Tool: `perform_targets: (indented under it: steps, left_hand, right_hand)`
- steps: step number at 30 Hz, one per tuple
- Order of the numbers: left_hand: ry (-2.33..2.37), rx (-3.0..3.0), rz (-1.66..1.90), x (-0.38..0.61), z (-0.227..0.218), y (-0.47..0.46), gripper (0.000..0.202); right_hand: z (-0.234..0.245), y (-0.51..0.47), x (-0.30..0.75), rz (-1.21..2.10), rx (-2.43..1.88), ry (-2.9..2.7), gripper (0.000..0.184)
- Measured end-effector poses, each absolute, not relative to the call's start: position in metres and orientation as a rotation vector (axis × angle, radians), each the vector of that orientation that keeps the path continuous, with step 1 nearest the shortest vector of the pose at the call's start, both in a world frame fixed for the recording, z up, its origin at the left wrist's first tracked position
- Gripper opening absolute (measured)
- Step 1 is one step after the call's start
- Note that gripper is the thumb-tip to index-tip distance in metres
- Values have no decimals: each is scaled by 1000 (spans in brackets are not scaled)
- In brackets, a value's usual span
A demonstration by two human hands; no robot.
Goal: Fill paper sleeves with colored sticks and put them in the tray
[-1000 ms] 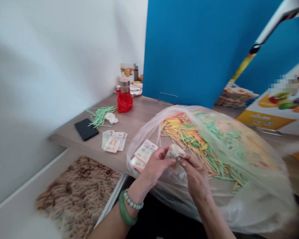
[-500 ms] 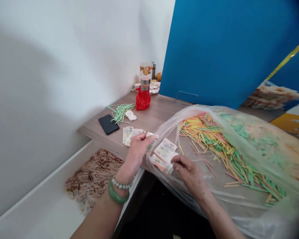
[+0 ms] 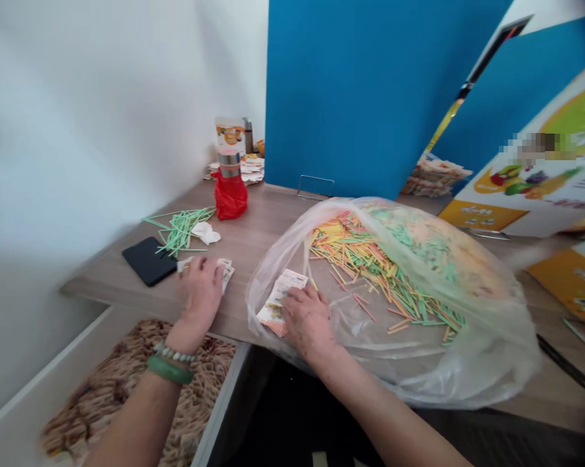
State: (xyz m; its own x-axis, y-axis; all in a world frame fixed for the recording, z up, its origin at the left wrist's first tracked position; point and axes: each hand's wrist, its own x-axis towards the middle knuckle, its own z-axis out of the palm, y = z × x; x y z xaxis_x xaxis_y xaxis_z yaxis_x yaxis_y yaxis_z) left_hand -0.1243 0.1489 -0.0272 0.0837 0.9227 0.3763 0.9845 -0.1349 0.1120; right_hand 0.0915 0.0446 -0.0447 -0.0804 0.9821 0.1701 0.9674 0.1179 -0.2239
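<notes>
One hand, the left (image 3: 202, 292), is palm down over a few printed packets (image 3: 227, 274), its fingers bent and slightly apart; whether they grip any cannot be told. The right hand (image 3: 309, 318) lies on other packets (image 3: 291, 280) in the mouth of a clear plastic bag (image 3: 497, 386), fingers curled and close together, their grip likewise unclear. A beaded bracelet (image 3: 173, 352) and a green bangle (image 3: 170, 370) circle the left wrist. Inside the bag, yellow, pink and green sticks (image 3: 338, 241) spread in a heap. Beyond the left hand, the worktop (image 3: 253, 230) carries a flat black object (image 3: 144, 261), loose green sticks (image 3: 178, 232), crumpled white paper (image 3: 205, 233) and a red bag (image 3: 231, 198) around a metal-topped container (image 3: 229, 163). Below, an open drawer (image 3: 227, 395) holds many brownish pieces (image 3: 127, 389).
</notes>
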Motion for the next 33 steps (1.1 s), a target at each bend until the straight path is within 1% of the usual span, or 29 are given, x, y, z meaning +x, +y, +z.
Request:
perform_targets:
  steps: [3,5,7,9,10,13,14,15,17,19,21,22,24,27,30,33]
  left_hand:
    - [-2005,-2267,-871,-104,-13,124,44]
    - [-2195,-2578,-1139,-84,-2,107,55]
    - [-2441,-2998,-1431,-63,8,94,59]
    - [-2652,-3297,-1687,-44,13,88,52]
    - [-2724,-3317,-1829,-37,14,86,47]
    - [-2744,-2922,-2270,-21,10,84,32]
    - [-2674,-2830,-2291,-15,6,82,27]
    - [-2583,-2828,-2208,-10,3,80,21]
    - [-2283,-3051,-1860,5,-5,72,13]
    - [-1872,-3286,-1461,23,-12,64,14]
    - [-1560,-3352,-1122,39,-20,60,17]
    - [-1475,-3346,-966,45,-24,61,19]
    - [-1446,-3301,-720,52,-31,65,24]
    - [-1535,-3269,-579,51,-39,71,27]
    - [-1574,-3272,-606,47,-43,74,26]
    - [-1565,-3279,-655,46,-45,73,25]
  right_hand:
    - [-38,37,100,71,-1915,-1998,23]
    - [-28,28,103,-1,-1864,-1915,25]
    - [-17,18,104,-65,-1740,-1927,28]
    - [-7,9,108,-74,-1597,-2013,33]
    - [-3,6,112,-52,-1528,-2063,35]
    - [3,6,135,50,-1411,-2148,35]
    - [4,11,146,73,-1445,-2161,32]
    - [4,18,158,79,-1530,-2167,28]
    - [4,41,180,17,-1827,-2145,25]
    - [3,71,195,-81,-2099,-2108,25]
    - [1,103,201,-166,-2232,-2106,25]
    - [0,118,201,-189,-2256,-2112,26]
    - [-3,143,198,-194,-2292,-2098,28]
    - [-9,169,193,-137,-2327,-2040,31]
    - [-16,186,192,-37,-2310,-1993,29]
    - [-22,197,196,140,-2230,-1909,23]
